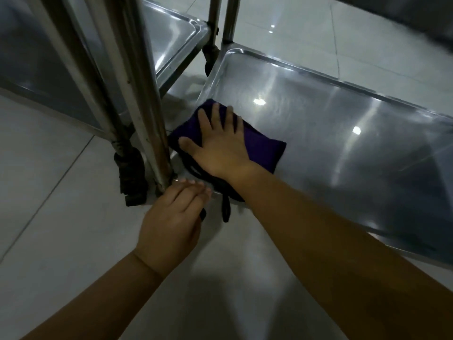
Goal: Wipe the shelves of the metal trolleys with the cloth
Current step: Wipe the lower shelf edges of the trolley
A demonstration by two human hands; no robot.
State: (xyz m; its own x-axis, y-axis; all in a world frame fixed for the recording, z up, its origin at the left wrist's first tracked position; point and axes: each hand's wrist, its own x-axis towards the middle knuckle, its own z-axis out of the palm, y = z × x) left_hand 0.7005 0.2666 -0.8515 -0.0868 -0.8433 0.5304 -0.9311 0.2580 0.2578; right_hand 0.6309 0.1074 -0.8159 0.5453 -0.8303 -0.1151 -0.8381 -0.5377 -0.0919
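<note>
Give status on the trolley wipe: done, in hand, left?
Done: unclear; faint streaks on the lower shelf beyond the purple cloth hint at passes there. In hand: right hand presses the cloth flat at that shelf's near corner; left hand rests on its near rim. Left: probably the rest of this shelf and the neighbouring trolley's shelf.

Floor: large pale grey-white glazed tiles with a glossy finish, filling the near, left and far parts of the view under dim, cool lighting. Joints: thin dark grout line running diagonally across the left side, with fainter joints crossing among the far tiles. Surface marks: two small bright light reflections close together on the far tiles, a soft dark shadow spread over the near tiles at bottom centre, and a blurred dark shape across the top right corner, too indistinct to identify.
</note>
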